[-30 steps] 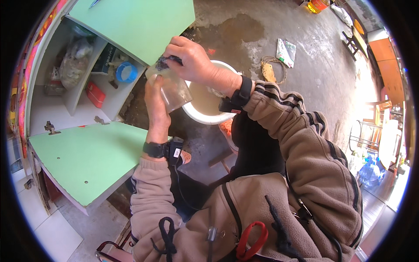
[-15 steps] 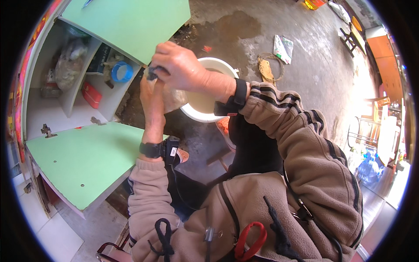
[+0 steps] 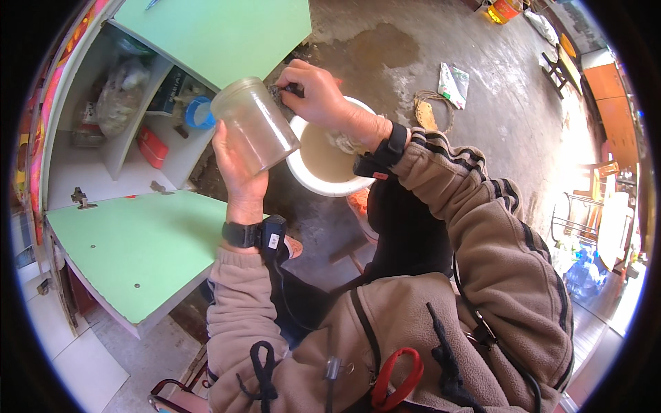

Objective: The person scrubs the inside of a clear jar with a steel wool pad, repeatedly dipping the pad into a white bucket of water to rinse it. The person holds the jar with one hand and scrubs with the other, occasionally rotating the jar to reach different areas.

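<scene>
My left hand [image 3: 240, 172] is wrapped round a clear, cloudy-walled jar [image 3: 256, 127], which is tilted. Close by the jar's mouth end, my right hand [image 3: 318, 98] pinches a crumpled dark grey pad [image 3: 280, 98]; its exact kind is hard to make out. Below the right forearm stands a white bucket [image 3: 308, 180] of murky water. A pale, wet cloth-like thing [image 3: 344, 143] shows at the water's right side, partly hidden by my wrist.
On the left, a cabinet with open green doors [image 3: 138, 248] holds plastic bags, a blue cup [image 3: 200, 113] and a red packet [image 3: 151, 147]. A coiled cord [image 3: 451, 118] and a white-green packet [image 3: 454, 85] lie on the concrete floor beyond the bucket.
The jar, mostly hidden behind my hands before, is now turned into plain view in my left hand. My right hand has moved right, away from the left hand, with the dark pad.
</scene>
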The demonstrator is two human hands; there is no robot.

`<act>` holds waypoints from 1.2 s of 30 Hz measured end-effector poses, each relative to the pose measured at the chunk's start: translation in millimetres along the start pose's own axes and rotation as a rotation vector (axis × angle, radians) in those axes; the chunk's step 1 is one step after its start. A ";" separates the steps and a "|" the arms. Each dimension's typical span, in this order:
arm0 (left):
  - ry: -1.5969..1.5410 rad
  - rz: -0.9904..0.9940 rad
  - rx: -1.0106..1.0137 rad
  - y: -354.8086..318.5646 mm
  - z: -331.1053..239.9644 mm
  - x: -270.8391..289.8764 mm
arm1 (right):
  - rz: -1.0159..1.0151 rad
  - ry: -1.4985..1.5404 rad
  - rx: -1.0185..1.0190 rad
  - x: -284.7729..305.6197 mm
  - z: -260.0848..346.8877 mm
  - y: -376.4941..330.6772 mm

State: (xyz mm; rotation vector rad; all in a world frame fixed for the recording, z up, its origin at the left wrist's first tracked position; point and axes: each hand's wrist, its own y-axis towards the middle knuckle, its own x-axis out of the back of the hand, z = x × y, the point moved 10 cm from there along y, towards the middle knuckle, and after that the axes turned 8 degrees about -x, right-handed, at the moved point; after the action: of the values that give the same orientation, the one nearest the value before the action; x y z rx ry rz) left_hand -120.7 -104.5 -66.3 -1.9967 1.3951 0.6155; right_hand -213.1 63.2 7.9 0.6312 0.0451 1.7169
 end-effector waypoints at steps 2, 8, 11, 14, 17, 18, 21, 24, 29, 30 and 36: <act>-0.088 -0.013 -0.022 -3.0 -7.5 -4.6 | 0.008 0.079 -0.095 -3.2 -5.7 -1.3; -0.061 0.051 -0.053 -6.5 -11.5 -13.7 | -0.069 0.166 -0.081 5.7 3.7 3.0; -0.010 0.075 -0.061 -1.2 -7.3 -4.0 | -0.080 0.136 -0.088 8.1 5.0 1.5; 0.059 -0.040 0.058 4.7 9.4 19.2 | -0.090 0.100 -0.036 9.2 9.7 -1.0; 0.019 0.025 0.077 4.2 9.5 16.1 | -0.075 0.054 0.038 8.4 14.4 0.3; -0.004 0.111 0.100 3.2 9.4 6.1 | -0.023 0.010 -0.012 3.9 8.7 3.6; 0.001 0.169 0.147 -1.4 9.4 -6.6 | -0.042 -0.038 0.015 6.7 14.4 0.5; 0.141 0.120 0.085 -1.3 8.5 -7.3 | -0.063 0.019 0.056 8.0 29.1 -11.6; 0.254 0.058 0.006 4.9 7.0 -0.9 | -0.028 -0.065 0.309 -3.8 66.4 -24.3; 0.234 0.143 -0.008 3.4 8.4 -8.8 | -0.037 -0.090 0.266 -2.1 60.8 -16.5; 0.263 0.135 -0.037 -0.9 9.9 -6.7 | -0.071 -0.090 0.253 10.5 51.2 -5.2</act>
State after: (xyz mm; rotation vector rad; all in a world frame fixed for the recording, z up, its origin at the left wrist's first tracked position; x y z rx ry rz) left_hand -122.4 -92.8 -68.5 -2.0832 1.6964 0.4499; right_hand -187.5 58.6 53.5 0.8828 0.2220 1.6253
